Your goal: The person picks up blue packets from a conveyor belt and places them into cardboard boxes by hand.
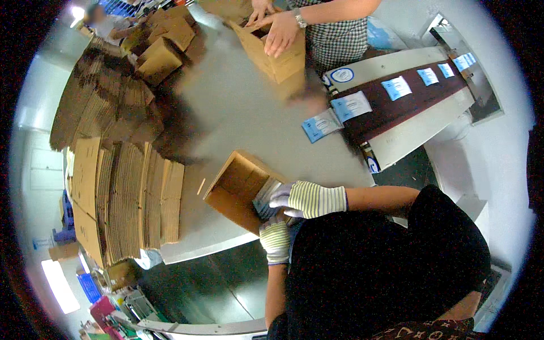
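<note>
Cardboard box (233,184), open, rectangular, just left of right hand (309,198) and left hand (275,241), near table (243,122) edge. Farther left: ridged flattened-carton stack (122,198), narrow bare gap. Striped knit gloves (320,199), right fingers bent; pinching or not, can't tell. Farther right: flat packets (396,88) on conveyor (419,110).

Two gloved hands (310,199), at least six blue-and-white packets (352,106), one conveyor (388,118), one wristwatch (300,18)
</note>
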### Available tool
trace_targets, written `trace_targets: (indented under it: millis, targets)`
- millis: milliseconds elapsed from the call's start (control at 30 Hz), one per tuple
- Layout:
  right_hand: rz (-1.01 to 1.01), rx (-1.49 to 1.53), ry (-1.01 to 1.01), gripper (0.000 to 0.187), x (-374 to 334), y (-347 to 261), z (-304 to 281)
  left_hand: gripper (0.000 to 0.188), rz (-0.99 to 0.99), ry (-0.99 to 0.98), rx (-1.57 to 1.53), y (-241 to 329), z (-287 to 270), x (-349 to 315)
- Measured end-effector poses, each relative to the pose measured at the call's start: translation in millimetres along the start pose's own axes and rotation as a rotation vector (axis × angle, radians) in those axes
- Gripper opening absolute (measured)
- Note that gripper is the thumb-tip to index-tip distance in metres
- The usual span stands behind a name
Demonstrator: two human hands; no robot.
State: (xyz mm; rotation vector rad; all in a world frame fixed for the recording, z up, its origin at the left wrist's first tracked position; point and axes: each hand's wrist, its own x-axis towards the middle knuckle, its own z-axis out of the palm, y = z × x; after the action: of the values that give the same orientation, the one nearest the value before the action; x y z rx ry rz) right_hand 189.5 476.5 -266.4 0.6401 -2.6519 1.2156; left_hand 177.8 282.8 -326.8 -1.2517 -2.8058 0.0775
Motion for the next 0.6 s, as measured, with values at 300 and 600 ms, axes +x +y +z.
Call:
trace_targets:
  millis: [300, 600]
  targets:
    - [0.099, 0.031, 0.097, 0.030, -32.9, 40.8, -44.3, 0.010, 0.000, 0.031, 0.119, 12.4, -3.3, 9.8]
    - [0.120, -0.015, -0.064, 0.033, -38.2, 75.7, -50.3, 0.010, -0.067, 0.163, 0.172, 21.3, -18.8, 19.1]
